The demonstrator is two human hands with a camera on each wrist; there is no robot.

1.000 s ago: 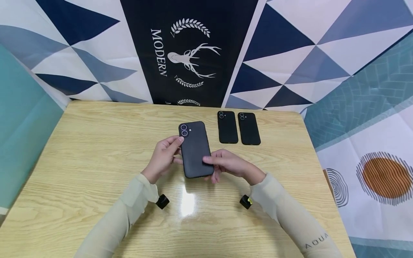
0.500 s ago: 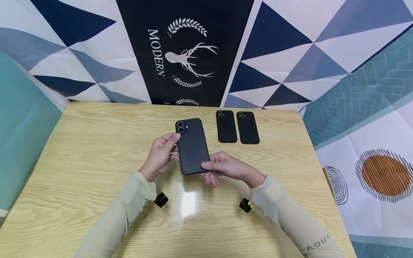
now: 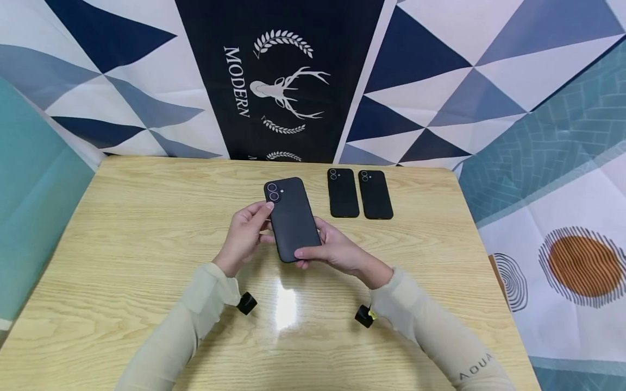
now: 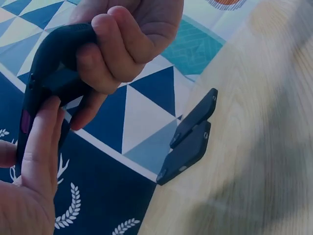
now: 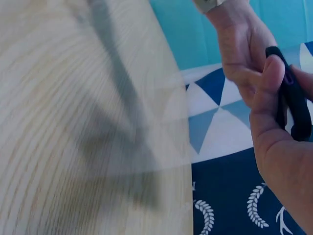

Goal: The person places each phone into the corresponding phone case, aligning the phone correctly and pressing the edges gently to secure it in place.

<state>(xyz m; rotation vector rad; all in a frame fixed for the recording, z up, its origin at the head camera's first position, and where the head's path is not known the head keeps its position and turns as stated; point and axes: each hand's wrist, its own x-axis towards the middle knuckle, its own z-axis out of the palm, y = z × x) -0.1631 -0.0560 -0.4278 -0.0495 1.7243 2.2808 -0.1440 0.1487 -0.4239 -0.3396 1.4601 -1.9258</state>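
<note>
Your right hand (image 3: 337, 251) slid up under the phone (image 3: 291, 218) | left hand (image 3: 243, 234) pinches its camera corner above the bench (image 3: 137, 228) | left wrist view shows the case's curved edge | matte black, two lenses

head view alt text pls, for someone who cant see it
Two hands, left hand and right hand, hold a black cased phone back-up above a wooden table. Two more black phones lie side by side beyond it.

A wooden table (image 3: 122, 228) stands before a cloth backdrop (image 3: 430, 81) of blue and white triangles; light glares on its top.
</note>
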